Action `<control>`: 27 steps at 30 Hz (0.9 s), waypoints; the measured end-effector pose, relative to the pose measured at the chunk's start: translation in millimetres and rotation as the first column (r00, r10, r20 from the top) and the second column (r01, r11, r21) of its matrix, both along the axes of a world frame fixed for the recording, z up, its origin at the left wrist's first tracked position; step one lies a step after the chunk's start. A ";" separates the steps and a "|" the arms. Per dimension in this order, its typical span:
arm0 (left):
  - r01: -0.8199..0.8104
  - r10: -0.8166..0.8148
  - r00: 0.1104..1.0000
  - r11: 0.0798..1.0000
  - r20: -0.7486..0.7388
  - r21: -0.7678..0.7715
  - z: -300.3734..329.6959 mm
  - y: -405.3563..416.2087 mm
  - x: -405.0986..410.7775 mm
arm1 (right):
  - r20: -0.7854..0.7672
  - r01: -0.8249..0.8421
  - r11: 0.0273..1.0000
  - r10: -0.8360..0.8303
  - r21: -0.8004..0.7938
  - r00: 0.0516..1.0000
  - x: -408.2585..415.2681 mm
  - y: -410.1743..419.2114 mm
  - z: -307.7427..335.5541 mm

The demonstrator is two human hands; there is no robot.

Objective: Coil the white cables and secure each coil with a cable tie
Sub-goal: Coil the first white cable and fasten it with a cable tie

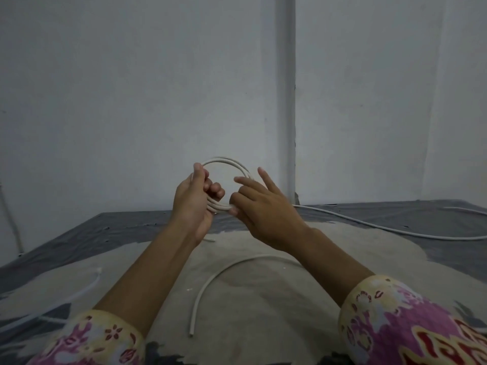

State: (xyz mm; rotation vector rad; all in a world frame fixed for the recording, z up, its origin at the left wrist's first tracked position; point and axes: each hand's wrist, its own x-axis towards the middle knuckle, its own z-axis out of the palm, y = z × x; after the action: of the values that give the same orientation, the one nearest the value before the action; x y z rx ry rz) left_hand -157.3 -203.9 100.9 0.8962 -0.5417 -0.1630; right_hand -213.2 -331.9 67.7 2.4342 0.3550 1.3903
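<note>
A pale grey wall fills the upper view, with a vertical strip running down it. Below lies a dark grey sheet spread over the floor, and on it a lighter, dusty patch. Two forearms in flowered sleeves reach forward over that patch.

The left hand holds a small coil of white cable upright in the air; its fingers are curled round the coil's left and lower side, thumb up along the loops. The right hand pinches the coil's lower strands beside the left hand's grip, while its other fingers are spread out straight, touching the coil's right edge.

A loose piece of white cable curves on the light patch beneath the right forearm, its cut end toward the camera. A longer cable trails along the sheet to the right. More cable lies at the left, partly blurred.
</note>
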 end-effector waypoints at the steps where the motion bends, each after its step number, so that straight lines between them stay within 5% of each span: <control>1: 0.012 -0.012 1.000 1.000 -0.026 0.000 -0.3 0.6 0.3 | 0.013 -0.001 1.000 0.001 0.008 1.000 0.0 0.1 -0.5; 8: 0.136 -0.138 0.988 0.990 -0.065 -0.028 -1.8 2.0 -1.7 | 0.069 0.009 0.998 -0.014 0.067 0.998 0.8 10.3 -4.7; 13: 0.044 -0.039 0.997 0.996 -0.065 0.076 -4.8 -0.6 -1.6 | 0.065 -0.009 0.996 0.004 0.088 0.998 2.8 13.0 -8.5; 20: -0.015 -0.052 0.982 0.934 0.180 0.356 -2.5 3.5 -4.7 | 0.121 0.020 0.997 -0.029 0.079 0.992 3.7 5.6 -12.7; 27: -0.018 -0.144 0.939 0.888 0.314 0.460 5.4 14.4 11.4 | 0.075 -0.037 0.995 0.030 0.091 0.997 6.5 -3.8 -8.7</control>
State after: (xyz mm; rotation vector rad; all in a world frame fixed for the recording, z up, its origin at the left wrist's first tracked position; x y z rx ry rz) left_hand -145.9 -189.5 106.3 1.3837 -0.8796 -0.2016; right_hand -206.7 -335.7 59.0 2.4524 0.3216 1.5390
